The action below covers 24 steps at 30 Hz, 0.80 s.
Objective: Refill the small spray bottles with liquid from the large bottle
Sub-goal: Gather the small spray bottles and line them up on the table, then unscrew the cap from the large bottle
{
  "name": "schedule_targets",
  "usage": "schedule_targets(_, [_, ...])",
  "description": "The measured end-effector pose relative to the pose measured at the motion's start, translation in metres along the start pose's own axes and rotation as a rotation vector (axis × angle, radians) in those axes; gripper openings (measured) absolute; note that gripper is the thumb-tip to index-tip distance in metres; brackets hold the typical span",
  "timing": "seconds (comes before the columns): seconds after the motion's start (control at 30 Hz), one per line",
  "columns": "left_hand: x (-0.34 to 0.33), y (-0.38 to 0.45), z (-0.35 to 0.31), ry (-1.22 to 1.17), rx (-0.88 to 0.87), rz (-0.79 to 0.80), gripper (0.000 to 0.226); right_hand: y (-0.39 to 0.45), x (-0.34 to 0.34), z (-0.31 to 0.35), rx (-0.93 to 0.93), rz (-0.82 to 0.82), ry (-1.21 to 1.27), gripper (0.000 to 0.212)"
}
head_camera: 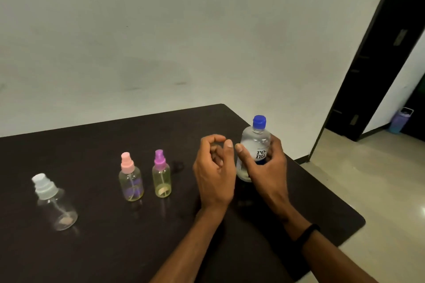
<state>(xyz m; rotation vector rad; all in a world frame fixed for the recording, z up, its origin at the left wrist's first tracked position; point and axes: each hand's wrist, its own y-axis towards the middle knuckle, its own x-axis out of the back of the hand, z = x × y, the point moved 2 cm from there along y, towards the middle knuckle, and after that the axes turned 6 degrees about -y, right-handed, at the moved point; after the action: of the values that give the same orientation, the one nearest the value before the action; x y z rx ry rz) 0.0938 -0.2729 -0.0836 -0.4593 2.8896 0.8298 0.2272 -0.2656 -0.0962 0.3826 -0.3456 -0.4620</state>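
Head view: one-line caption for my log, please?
Right hand grips capped large bottle on table; left hand empty; three spray bottles capped.

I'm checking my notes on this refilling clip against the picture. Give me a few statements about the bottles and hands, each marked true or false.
1. The large bottle has its blue cap on. True.
2. The left hand grips the large bottle. False: the right hand holds it; the left hand is beside it, holding nothing.
3. Three small spray bottles stand on the dark table. True.
4. The purple-topped spray bottle lies on its side. False: it stands upright.
5. The white-topped spray bottle stands farthest from the hands. True.
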Motion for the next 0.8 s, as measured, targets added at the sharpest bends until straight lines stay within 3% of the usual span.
schedule_targets(0.07, [-0.012, 0.020, -0.004, -0.037, 0.000, 0.048, 0.012, 0.001, -0.002, -0.004, 0.018, 0.004, 0.040, 0.069])
schedule_targets(0.17, [-0.024, 0.050, -0.014, -0.136, 0.033, 0.329, 0.026, 0.001, 0.000, -0.006, 0.015, 0.019, 0.136, 0.059])
schedule_targets(0.23, [-0.026, 0.057, -0.021, -0.235, 0.120, 0.523, 0.032, -0.001, 0.000, -0.002, 0.005, 0.057, 0.151, 0.050])
schedule_targets(0.33, [-0.026, 0.055, -0.029, -0.354, 0.270, 0.671, 0.036, -0.007, 0.001, 0.005, 0.011, 0.119, 0.155, 0.046])
schedule_targets(0.8, [-0.003, 0.072, -0.028, -0.363, 0.320, 0.810, 0.036, -0.014, 0.000, 0.011, -0.013, 0.283, 0.173, 0.056])
